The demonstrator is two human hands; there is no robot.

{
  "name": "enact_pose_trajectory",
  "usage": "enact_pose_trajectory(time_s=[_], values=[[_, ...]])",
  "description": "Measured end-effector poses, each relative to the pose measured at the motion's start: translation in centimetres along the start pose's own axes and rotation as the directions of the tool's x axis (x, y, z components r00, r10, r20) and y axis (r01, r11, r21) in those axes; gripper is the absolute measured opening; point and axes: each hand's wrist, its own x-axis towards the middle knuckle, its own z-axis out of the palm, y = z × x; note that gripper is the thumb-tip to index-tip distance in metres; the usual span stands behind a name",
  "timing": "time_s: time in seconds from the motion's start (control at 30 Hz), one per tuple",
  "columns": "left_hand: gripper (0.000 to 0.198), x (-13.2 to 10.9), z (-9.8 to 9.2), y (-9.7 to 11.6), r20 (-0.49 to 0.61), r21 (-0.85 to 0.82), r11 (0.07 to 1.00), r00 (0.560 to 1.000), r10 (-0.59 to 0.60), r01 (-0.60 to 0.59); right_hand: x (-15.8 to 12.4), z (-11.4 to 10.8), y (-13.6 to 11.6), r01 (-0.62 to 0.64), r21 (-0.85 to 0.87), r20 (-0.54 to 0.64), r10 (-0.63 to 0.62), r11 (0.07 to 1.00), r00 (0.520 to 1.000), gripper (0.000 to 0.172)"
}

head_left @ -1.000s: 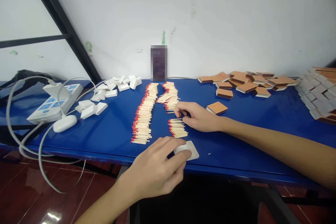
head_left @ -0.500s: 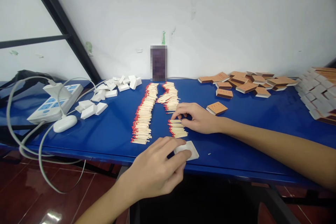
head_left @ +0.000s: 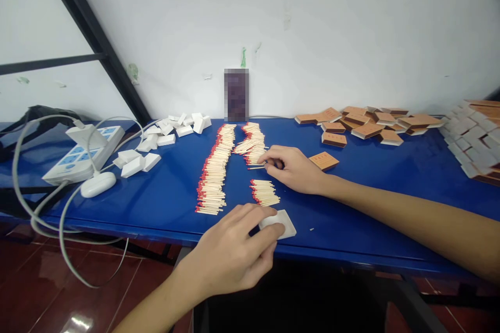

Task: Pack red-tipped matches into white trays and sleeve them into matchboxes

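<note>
My left hand point(head_left: 238, 250) is closed on a small white tray point(head_left: 288, 225) near the front edge of the blue table, its fingers resting in and over it. Farther back, my right hand point(head_left: 291, 166) has its thumb and fingertips together at a match point(head_left: 255, 167) with a red head, at the lower end of the right-hand row of matches point(head_left: 255, 138). A short separate group of matches point(head_left: 265, 192) lies between my hands. To the left runs a long row of matches point(head_left: 214, 171), red heads pointing left.
White box pieces point(head_left: 166, 139) lie at the back left, beside a power strip point(head_left: 74, 161) and looping white cables. Orange matchboxes point(head_left: 365, 129) are heaped at the back right, with one single matchbox point(head_left: 323, 161) nearer. A stack point(head_left: 474, 135) stands far right.
My right hand has moved slightly back and away from the short group of matches, up to the end of the right-hand row. My left hand stays on the white tray.
</note>
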Motion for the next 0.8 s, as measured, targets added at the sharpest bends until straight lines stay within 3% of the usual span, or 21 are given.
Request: enact_pose_trajectory(time_s=[0.3, 0.8], values=[[0.027, 0.02, -0.01, 0.1, -0.009, -0.003, 1.0, 1.0, 0.005, -0.005, -0.09, 0.32, 0.15, 0.029, -0.074, 0.023, -0.027, 0.997, 0.999, 0.022], [0.028, 0.04, -0.08, 0.03, -0.002, 0.0, 1.0, 1.0, 0.003, -0.003, 0.26, 0.01, -0.35, -0.032, -0.005, 0.039, 0.033, 0.999, 0.999, 0.012]])
